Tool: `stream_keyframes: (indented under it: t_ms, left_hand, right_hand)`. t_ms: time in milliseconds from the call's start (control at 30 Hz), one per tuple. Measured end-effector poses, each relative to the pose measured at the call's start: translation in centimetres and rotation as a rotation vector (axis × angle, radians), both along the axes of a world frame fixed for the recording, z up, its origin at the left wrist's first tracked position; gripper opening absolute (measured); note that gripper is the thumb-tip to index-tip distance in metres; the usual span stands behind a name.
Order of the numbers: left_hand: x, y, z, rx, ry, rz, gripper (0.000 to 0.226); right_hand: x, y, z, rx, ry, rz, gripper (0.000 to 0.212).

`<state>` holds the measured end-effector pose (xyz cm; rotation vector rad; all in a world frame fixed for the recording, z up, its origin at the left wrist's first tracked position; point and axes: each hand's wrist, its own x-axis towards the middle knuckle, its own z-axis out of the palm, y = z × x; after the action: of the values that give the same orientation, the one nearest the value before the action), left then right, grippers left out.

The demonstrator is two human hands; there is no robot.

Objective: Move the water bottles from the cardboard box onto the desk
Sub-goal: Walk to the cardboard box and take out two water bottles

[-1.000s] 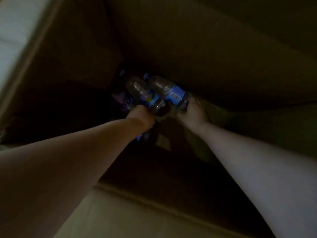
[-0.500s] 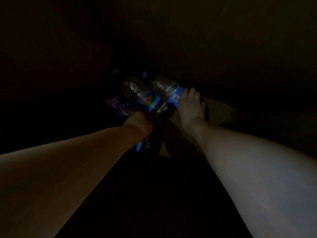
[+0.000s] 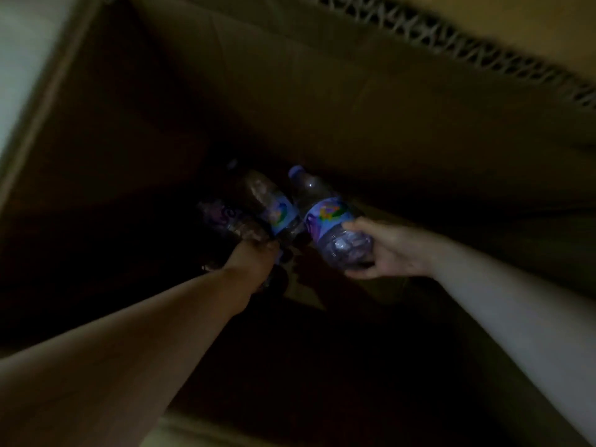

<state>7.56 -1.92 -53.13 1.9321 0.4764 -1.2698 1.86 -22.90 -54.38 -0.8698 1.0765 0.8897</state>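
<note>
Head view: right hand [image 3: 392, 250] grips water bottle [image 3: 329, 221] base inside cardboard box [image 3: 354, 91].

Deep in the dim cardboard box [image 3: 322, 91] my arms reached into, two water bottles [image 3: 274, 204] lay side by side on its floor; a third bottle [image 3: 329, 221] was tilted beside them, cap toward the far wall
</note>
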Motion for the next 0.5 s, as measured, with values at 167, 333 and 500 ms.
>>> stream_keyframes:
  t_ms: [167, 333, 500]
  left_hand:
    - [-0.5, -0.4, 3.6, -0.297, 0.386, 0.392, 0.068]
    - [1.4, 1.4, 5.0, -0.571, 0.512, 0.542, 0.100]
    - [2.0, 2.6, 5.9, -0.518, 0.578, 0.534, 0.076]
  right_hand:
    - [-2.0, 2.5, 3.9, 0.508, -0.174, -0.084, 0.057]
    - [-2.0, 4.9, 5.7, 0.723, -0.226, -0.029, 0.047]
    - [-1.8, 8.0, 5.3, 0.763, -0.145, 0.043, 0.054]
